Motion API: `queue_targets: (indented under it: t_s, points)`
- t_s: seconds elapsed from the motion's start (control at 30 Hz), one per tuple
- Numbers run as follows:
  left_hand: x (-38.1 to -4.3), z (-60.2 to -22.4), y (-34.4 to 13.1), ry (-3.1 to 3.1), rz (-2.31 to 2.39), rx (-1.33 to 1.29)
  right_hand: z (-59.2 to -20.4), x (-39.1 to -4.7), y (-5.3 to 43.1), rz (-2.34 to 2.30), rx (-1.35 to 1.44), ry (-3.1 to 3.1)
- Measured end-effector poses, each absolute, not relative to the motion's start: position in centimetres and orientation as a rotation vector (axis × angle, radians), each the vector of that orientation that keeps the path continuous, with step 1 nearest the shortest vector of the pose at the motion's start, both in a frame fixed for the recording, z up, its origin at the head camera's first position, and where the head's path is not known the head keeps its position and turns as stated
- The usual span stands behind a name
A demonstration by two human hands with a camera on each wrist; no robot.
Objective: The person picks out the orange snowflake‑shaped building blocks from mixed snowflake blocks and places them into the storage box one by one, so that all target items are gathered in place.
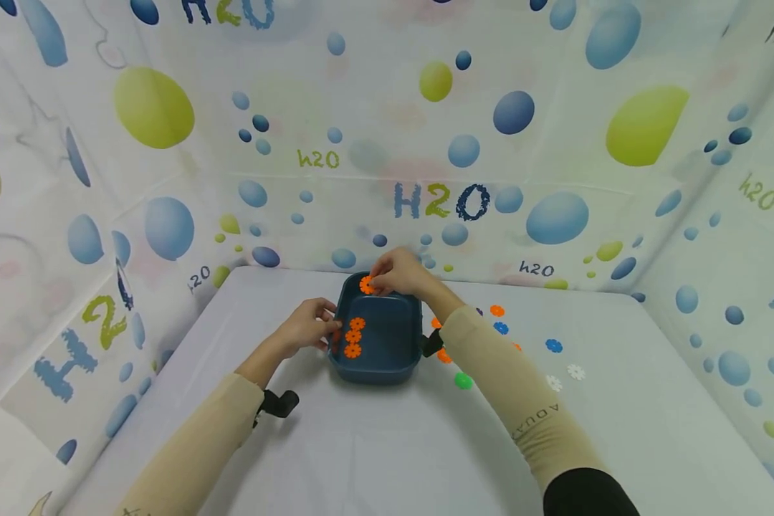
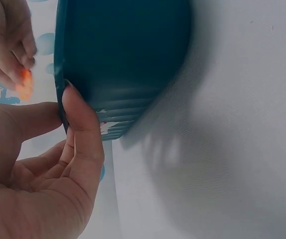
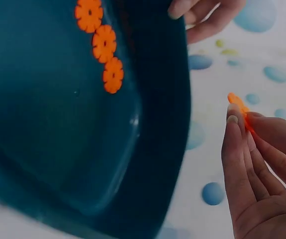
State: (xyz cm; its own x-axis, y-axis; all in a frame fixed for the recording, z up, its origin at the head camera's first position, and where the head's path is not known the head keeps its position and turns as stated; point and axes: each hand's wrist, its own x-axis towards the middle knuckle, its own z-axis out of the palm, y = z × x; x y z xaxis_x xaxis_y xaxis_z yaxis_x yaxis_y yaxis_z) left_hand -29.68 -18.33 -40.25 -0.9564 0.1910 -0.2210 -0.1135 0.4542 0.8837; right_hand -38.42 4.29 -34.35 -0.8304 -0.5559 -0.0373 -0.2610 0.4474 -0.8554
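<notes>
A dark blue rectangular plastic basin [image 1: 390,337] stands on the table, and several orange flower-shaped plastic discs lie in it. Three of them show in a line along its left side in the right wrist view, the middle disc [image 3: 104,44] between the other two. My left hand [image 1: 304,326] pinches the basin's left rim [image 2: 59,64] between thumb and fingers. Over the far left corner, my right hand [image 1: 403,274] holds another orange flower-shaped disc [image 3: 236,102] by its edge between thumb and fingertips.
Right of the basin lie loose flower-shaped discs: blue [image 1: 554,345], white [image 1: 576,372], green [image 1: 464,380] and orange [image 1: 497,310]. My right forearm [image 1: 516,387] passes above some of them. A dotted cloth [image 1: 374,165] hangs behind the white-covered table [image 1: 374,459].
</notes>
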Motion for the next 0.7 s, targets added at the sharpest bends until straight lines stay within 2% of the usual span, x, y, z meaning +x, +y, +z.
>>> queue_targets:
  t_s: [0.27, 0.7]
  points:
    - [-29.8, -40.2, -18.2, 2.402, 1.523, 0.083, -36.0, -40.5, 3.4, -1.241, -0.664, 2.414]
    - [-29.8, -40.3, -18.4, 2.396, 1.522, 0.066, -39.3, -40.5, 1.4, -1.174, -0.516, 2.400]
